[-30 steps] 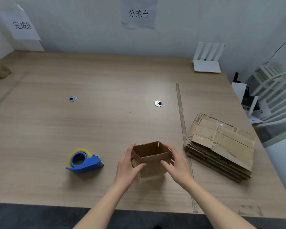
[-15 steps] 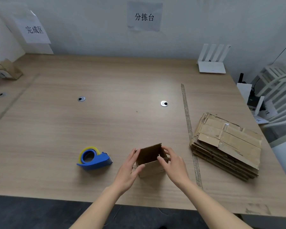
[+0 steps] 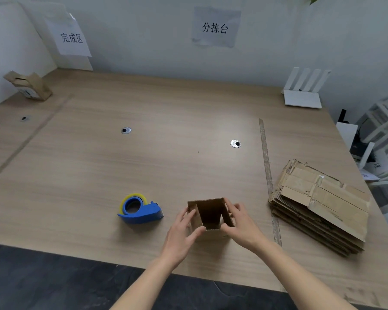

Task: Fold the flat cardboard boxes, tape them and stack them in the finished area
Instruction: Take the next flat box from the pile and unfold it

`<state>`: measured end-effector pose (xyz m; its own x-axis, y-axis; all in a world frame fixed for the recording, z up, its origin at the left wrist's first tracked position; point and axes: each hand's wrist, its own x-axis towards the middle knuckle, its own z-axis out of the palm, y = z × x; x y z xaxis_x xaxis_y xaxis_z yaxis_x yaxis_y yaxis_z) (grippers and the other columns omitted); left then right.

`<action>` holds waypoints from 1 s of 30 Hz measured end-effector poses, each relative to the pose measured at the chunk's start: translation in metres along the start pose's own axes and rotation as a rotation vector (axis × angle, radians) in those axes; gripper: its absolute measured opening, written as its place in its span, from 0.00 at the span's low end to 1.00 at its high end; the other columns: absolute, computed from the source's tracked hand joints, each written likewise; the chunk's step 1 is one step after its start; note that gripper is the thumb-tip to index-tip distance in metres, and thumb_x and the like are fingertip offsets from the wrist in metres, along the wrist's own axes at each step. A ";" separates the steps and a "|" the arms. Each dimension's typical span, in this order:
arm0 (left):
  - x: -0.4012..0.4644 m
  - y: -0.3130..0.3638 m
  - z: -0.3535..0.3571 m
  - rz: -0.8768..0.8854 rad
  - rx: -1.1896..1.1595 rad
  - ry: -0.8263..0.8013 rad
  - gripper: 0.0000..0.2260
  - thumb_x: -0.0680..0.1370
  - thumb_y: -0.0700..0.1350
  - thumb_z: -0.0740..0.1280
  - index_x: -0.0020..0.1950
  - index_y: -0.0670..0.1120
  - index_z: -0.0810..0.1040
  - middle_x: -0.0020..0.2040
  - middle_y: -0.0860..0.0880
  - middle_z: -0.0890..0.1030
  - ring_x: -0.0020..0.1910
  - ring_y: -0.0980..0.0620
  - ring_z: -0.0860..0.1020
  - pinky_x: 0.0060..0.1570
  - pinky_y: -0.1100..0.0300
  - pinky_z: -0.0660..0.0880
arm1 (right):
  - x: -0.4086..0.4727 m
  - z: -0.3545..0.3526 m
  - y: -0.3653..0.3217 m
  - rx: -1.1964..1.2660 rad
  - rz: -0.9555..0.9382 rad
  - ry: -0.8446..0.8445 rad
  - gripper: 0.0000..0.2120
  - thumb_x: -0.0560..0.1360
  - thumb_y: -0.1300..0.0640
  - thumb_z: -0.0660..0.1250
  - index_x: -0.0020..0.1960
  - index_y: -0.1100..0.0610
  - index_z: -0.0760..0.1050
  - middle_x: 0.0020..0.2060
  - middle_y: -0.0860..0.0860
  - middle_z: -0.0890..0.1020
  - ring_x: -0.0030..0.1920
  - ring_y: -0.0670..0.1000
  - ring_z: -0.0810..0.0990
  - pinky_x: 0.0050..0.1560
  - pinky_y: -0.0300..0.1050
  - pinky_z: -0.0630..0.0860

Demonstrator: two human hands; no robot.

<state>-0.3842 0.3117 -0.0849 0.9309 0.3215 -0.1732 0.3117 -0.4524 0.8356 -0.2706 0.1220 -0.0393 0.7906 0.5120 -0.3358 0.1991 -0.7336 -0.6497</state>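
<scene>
Near the front edge of the wooden counter (image 3: 99,175), a small brown cardboard box (image 3: 210,214) is being grasped in both grips, left hand (image 3: 182,231) and right hand (image 3: 242,224) curled round its sides, between a blue tape dispenser (image 3: 139,209) and a stack of flat cardboard boxes (image 3: 318,204).

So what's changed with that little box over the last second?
Both hands, left hand and right hand, went on holding the small box and folded flaps inward, so its open top looks narrower. The tape dispenser and the stack of flat cardboard stayed put; only the camera shifted.
</scene>
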 end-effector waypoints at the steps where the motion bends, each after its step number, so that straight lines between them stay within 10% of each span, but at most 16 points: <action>1: -0.001 0.001 0.000 -0.004 0.022 -0.014 0.34 0.74 0.69 0.63 0.77 0.56 0.67 0.79 0.58 0.59 0.75 0.62 0.59 0.74 0.54 0.64 | 0.001 0.002 -0.001 0.007 -0.002 -0.011 0.39 0.75 0.49 0.65 0.81 0.43 0.51 0.59 0.46 0.68 0.57 0.47 0.74 0.55 0.42 0.75; 9: 0.002 0.000 0.000 -0.031 0.076 0.011 0.21 0.80 0.57 0.66 0.73 0.57 0.72 0.80 0.56 0.58 0.76 0.56 0.62 0.68 0.60 0.63 | 0.000 0.012 0.009 0.061 -0.048 0.083 0.36 0.78 0.50 0.70 0.80 0.39 0.54 0.60 0.41 0.78 0.60 0.43 0.76 0.62 0.52 0.77; 18: 0.016 0.003 -0.003 -0.034 0.067 0.106 0.41 0.78 0.55 0.70 0.79 0.68 0.42 0.74 0.61 0.64 0.57 0.60 0.77 0.58 0.57 0.76 | 0.011 0.027 0.010 0.062 -0.008 0.152 0.38 0.79 0.47 0.68 0.78 0.34 0.46 0.48 0.44 0.75 0.45 0.45 0.77 0.47 0.42 0.75; 24: 0.031 -0.002 -0.006 0.003 0.233 0.056 0.27 0.79 0.52 0.70 0.76 0.57 0.66 0.72 0.57 0.69 0.68 0.54 0.73 0.64 0.55 0.74 | 0.018 0.032 0.006 0.018 0.051 0.208 0.20 0.76 0.49 0.71 0.67 0.43 0.73 0.47 0.44 0.76 0.45 0.45 0.76 0.48 0.43 0.73; 30: 0.027 -0.012 0.005 -0.014 0.209 0.134 0.14 0.79 0.55 0.69 0.63 0.59 0.76 0.60 0.60 0.79 0.54 0.60 0.77 0.54 0.56 0.79 | 0.013 0.046 0.010 0.091 0.069 0.292 0.13 0.76 0.48 0.72 0.60 0.46 0.80 0.60 0.45 0.72 0.51 0.45 0.78 0.48 0.40 0.72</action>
<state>-0.3619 0.3214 -0.1019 0.8970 0.4303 -0.1017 0.3702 -0.6050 0.7050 -0.2848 0.1418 -0.0821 0.9360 0.3025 -0.1801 0.0965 -0.7125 -0.6951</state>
